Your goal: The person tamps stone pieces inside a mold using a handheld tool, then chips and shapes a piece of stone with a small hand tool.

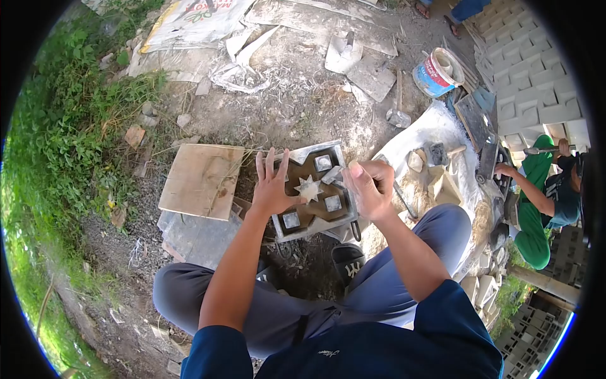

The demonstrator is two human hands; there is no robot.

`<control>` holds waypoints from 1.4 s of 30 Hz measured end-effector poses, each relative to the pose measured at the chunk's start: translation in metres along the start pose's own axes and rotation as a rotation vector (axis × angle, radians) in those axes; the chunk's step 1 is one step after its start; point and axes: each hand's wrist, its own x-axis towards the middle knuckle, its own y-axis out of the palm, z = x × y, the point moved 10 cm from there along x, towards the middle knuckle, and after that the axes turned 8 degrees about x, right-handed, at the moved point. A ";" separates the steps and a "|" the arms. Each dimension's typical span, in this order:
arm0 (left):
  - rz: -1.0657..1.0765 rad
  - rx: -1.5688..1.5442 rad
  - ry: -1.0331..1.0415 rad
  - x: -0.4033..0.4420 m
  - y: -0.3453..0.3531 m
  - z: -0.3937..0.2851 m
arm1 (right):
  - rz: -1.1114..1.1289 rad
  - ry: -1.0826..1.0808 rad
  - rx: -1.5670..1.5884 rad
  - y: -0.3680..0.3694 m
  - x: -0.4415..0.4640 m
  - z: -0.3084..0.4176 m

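The left hand (273, 194) is spread and the right hand (374, 192) curled, apart, at opposite edges of the mould (312, 214). Bare ground (309, 117) is seen beyond; the right hand's grip is obscured.

The mould (323, 227) was flanked by the left hand (275, 188) on its left and the right hand (372, 191) on its right. To its left, a board (202, 180) was laid partly over a slab (196, 238), with plants (72, 120) seen farther left. To its right, a sheet (435, 129) was spread under loose chunks (445, 187). Beyond it, a sack (196, 26) was seen leftward, a bucket (433, 77) rightward; on its near side, slippers (348, 260) were seen
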 end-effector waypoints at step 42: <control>-0.015 0.018 0.009 0.005 -0.001 -0.002 | 0.161 0.168 0.133 0.007 0.008 -0.007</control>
